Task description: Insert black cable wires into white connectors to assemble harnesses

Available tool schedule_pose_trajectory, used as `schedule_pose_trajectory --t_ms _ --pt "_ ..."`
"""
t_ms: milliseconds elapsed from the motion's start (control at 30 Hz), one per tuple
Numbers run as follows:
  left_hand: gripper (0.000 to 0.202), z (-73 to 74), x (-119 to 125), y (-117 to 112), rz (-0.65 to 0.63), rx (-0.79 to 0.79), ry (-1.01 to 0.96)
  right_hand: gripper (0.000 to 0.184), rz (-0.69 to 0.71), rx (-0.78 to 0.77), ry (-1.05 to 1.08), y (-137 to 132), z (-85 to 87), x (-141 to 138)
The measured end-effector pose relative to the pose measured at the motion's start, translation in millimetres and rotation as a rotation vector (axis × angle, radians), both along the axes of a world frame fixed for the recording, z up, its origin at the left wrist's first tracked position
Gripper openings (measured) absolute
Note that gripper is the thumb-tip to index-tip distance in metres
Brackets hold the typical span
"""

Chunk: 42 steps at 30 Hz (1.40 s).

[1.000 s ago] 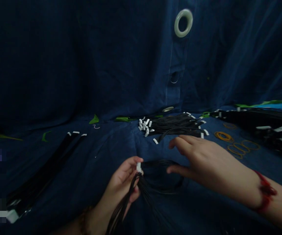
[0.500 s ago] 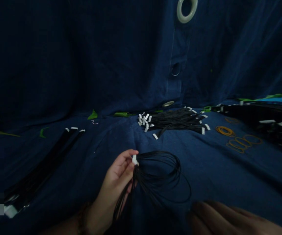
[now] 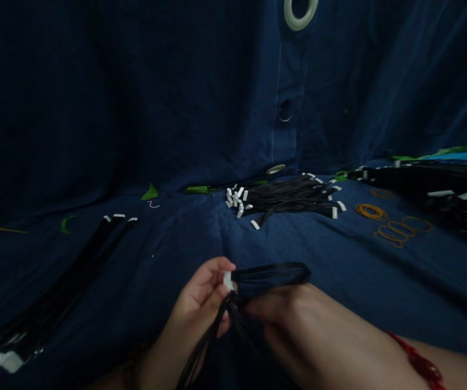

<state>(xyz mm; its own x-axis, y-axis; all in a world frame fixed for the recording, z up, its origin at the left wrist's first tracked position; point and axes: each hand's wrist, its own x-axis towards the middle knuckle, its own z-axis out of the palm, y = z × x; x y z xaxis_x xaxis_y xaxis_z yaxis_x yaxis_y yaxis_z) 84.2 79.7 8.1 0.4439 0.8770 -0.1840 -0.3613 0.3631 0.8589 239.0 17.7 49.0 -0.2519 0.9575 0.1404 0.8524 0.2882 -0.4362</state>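
My left hand [image 3: 201, 303] is closed on a bundle of thin black wires [image 3: 269, 276] just below their white connector ends [image 3: 228, 280]. The wires loop to the right and their tails hang down past my left wrist. My right hand [image 3: 298, 322] lies against the loop from the right, with its fingertips closed on the wires beside my left fingers. A red bracelet [image 3: 418, 363] sits on my right wrist.
Everything lies on dark blue cloth [image 3: 339, 260] that rises as a backdrop with a white eyelet [image 3: 300, 11]. Ahead is a pile of black wires with white connectors [image 3: 285, 197]. Rubber bands [image 3: 391, 225] and more wires [image 3: 440, 192] are at the right; long wires [image 3: 74, 271] at the left.
My right hand drew back from the far pile, dropped low, and now grips the wire loop beside my left hand. The round loop has been flattened into a narrow one.
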Motion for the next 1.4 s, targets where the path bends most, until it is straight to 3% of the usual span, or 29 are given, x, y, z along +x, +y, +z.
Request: schedule_pose_trajectory --t_ms 167,367,567,667,967,1067,1167,1200,1300,1400 --pt "0.041 2.7 -2 -2 -0.043 -0.120 -0.039 0.019 0.025 -0.153 0.197 8 6.2 4" --pt "0.036 4.4 1 -4 0.017 -0.068 -0.051 0.021 0.040 -0.312 0.458 9 3.5 1" --pt "0.035 4.2 3 -3 0.025 -0.045 -0.023 0.019 0.015 -0.338 0.576 13 -8.0 -2" --pt "0.034 4.5 2 -3 0.029 -0.054 -0.006 0.017 -0.006 -0.340 0.559 14 -8.1 0" --pt "0.036 -4.3 -1 1 -0.074 0.052 0.007 0.019 -0.023 -0.161 0.220 16 7.2 9" --pt "0.035 0.5 -2 3 0.031 -0.031 0.012 0.031 0.053 -0.305 0.315 11 17.7 21" --pt "0.035 4.2 -2 3 0.119 -0.102 -0.042 0.017 0.159 -0.559 0.575 2 34.8 36" --pt "0.035 4.8 -3 3 0.124 -0.108 -0.068 0.025 0.142 -0.568 0.679 -1 40.6 41" --pt "0.035 6.8 -3 0 0.120 -0.102 -0.119 0.046 0.017 -0.325 0.887 -1 54.0 57" --pt "0.032 9.7 -2 -4 0.117 -0.093 -0.115 0.031 0.040 -0.092 0.821 12 60.2 75"
